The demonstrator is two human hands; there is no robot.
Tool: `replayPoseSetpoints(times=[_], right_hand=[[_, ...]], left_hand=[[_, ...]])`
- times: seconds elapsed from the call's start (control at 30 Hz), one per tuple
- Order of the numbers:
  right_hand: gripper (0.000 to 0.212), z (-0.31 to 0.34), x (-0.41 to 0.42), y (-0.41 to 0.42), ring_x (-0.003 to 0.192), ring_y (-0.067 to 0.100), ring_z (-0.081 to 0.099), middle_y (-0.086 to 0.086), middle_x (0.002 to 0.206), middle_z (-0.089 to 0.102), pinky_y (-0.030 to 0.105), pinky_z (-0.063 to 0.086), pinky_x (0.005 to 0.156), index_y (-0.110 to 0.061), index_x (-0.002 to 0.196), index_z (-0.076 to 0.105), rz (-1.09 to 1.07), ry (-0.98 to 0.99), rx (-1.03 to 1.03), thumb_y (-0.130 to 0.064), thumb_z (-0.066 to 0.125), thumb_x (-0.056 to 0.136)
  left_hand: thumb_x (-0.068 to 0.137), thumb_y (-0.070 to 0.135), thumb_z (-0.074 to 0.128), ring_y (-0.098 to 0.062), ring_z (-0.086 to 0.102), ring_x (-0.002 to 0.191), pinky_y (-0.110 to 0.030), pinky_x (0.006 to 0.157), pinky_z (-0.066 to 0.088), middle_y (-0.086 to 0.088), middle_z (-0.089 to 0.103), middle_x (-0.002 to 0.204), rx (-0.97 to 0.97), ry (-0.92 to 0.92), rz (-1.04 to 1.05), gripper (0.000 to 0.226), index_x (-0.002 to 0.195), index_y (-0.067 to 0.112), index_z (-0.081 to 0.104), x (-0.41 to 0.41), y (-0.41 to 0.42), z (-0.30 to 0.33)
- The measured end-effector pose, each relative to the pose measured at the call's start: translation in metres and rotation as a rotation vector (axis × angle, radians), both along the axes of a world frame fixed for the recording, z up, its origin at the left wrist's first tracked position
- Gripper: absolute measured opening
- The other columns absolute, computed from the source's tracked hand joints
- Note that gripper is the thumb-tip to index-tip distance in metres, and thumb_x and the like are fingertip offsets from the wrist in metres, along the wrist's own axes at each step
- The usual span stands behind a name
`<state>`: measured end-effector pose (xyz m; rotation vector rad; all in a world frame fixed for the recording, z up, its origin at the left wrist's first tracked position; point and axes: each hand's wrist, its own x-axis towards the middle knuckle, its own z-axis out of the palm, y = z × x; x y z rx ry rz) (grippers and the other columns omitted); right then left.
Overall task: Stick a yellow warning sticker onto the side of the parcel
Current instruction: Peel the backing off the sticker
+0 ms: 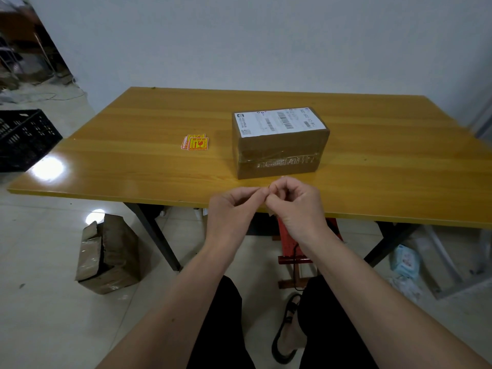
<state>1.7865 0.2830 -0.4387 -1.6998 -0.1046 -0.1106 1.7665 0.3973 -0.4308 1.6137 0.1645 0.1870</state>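
Observation:
The parcel (pixel 279 149), a brown cardboard box wrapped in clear tape, lies on the yellow wooden table (pixel 133 161) with a white shipping label on top. Its long taped side faces me. To its left lies a small stack of yellow and red warning stickers (pixel 196 142). My left hand (pixel 234 209) and my right hand (pixel 299 206) meet fingertip to fingertip over the table's front edge, just in front of the parcel. Both pinch a small sticker slip; only a pale sliver (pixel 272 213) shows below my right fingers, the rest is hidden.
A black plastic crate (pixel 24 139) stands on the floor to the left of the table. A torn cardboard box (pixel 106 257) sits on the floor by the table leg. A red stool frame (pixel 290 251) is under the table, and tissue packs (pixel 406 262) lie at the right.

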Motion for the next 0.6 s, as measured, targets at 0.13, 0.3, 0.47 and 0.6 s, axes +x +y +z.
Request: replayPoseSetpoints(times=[0.13, 0.3, 0.47, 0.6], right_hand=[[0.019, -0.0034, -0.0008, -0.0006, 0.063, 0.018, 0.043, -0.001, 0.063, 0.044, 0.033, 0.044, 0.061, -0.019, 0.062, 0.059, -0.006, -0.026, -0.077, -0.009, 0.069, 0.075], [0.02, -0.0011, 0.0012, 0.0001, 0.065, 0.017, 0.045, 0.0, 0.068, 0.047, 0.031, 0.043, 0.062, -0.017, 0.062, 0.06, -0.011, -0.039, -0.082, -0.004, 0.069, 0.075], [0.018, -0.0002, 0.0019, 0.0, 0.066, 0.019, 0.045, 0.005, 0.07, 0.048, 0.031, 0.042, 0.062, -0.013, 0.064, 0.061, -0.001, -0.036, -0.053, 0.001, 0.068, 0.073], [0.013, 0.0004, 0.0018, -0.0046, 0.063, 0.015, 0.046, 0.002, 0.064, 0.05, 0.027, 0.042, 0.06, -0.01, 0.065, 0.061, -0.008, 0.027, 0.007, -0.001, 0.067, 0.072]], left_hand=[[0.079, 0.018, 0.07, -0.004, 0.07, 0.075, -0.013, 0.067, 0.052, 0.007, 0.076, 0.076, 0.032, -0.015, -0.008, 0.007, 0.081, 0.021, 0.077, -0.001, 0.0021, -0.0024], [0.082, 0.02, 0.068, 0.005, 0.065, 0.072, -0.007, 0.063, 0.048, 0.011, 0.074, 0.075, 0.037, 0.016, 0.033, 0.009, 0.079, 0.023, 0.076, 0.0, 0.0001, 0.0001], [0.083, 0.021, 0.067, -0.004, 0.061, 0.077, -0.021, 0.074, 0.046, 0.006, 0.072, 0.078, -0.044, 0.087, 0.045, 0.009, 0.083, 0.019, 0.076, 0.002, 0.002, 0.0009], [0.084, 0.019, 0.067, -0.012, 0.056, 0.079, -0.031, 0.086, 0.05, 0.003, 0.064, 0.072, -0.278, 0.195, 0.066, 0.009, 0.078, 0.016, 0.073, 0.0033, 0.002, -0.0013]])
